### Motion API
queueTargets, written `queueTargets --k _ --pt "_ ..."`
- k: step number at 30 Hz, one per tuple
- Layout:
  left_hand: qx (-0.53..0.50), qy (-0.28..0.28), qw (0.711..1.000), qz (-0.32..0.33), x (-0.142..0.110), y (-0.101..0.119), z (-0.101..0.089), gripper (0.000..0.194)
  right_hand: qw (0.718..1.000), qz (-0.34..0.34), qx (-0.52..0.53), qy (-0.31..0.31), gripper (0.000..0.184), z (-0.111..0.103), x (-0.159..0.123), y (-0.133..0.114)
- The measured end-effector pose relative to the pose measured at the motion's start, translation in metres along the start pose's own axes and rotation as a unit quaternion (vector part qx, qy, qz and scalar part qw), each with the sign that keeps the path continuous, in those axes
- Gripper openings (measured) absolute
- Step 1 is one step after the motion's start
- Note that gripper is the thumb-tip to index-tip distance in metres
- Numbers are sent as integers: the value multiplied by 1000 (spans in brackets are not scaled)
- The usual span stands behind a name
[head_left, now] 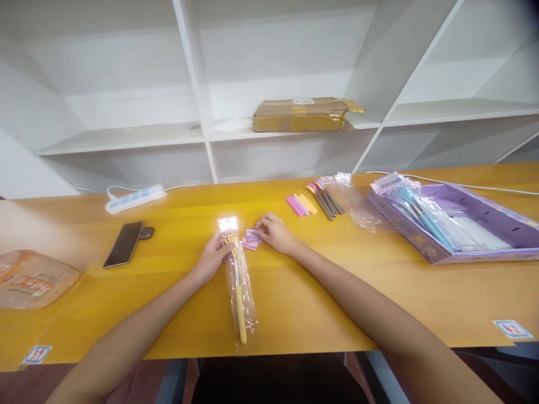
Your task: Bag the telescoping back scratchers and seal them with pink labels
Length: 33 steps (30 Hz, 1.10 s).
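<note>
A yellow back scratcher [240,306] with a metal rod lies in a clear plastic bag [250,294] on the table in front of me. My left hand [213,255] is closed on the bag beside the scratcher's claw head, thumb over it. Just right of the bag's top, small purple printed cards [251,240] lie in a loose pile. The fingers of my right hand [274,231] pinch the edge of a card there. Beyond that hand are short pink and yellow tubes [301,205] and several dark-rodded pieces with coloured claw heads [326,201].
At the right, a purple open box [438,255] holds bagged blue scratchers [425,216]; clear bags [364,207] lie beside it. A phone [124,244], a power strip [137,199] and an orange packet [36,280] are leftward. A taped carton [298,115] rests on the shelf.
</note>
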<state>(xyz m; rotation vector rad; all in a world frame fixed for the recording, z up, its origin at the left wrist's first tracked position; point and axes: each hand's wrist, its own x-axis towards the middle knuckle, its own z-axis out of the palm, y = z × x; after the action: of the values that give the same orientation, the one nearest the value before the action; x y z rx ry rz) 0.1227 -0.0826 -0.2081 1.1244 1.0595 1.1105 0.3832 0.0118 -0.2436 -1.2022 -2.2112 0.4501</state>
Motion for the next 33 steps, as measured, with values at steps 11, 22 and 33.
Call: queueTargets --k 11,22,33 --pt "12 -114 992 -50 -26 -16 24 60 997 -6 70 18 32 0 -1 8" --pt "39 -88 995 -30 -18 -33 21 63 980 10 124 155 13 -1 1 14" --pt "44 -130 990 20 -14 -38 17 84 970 -226 62 60 26 -8 -74 -51"
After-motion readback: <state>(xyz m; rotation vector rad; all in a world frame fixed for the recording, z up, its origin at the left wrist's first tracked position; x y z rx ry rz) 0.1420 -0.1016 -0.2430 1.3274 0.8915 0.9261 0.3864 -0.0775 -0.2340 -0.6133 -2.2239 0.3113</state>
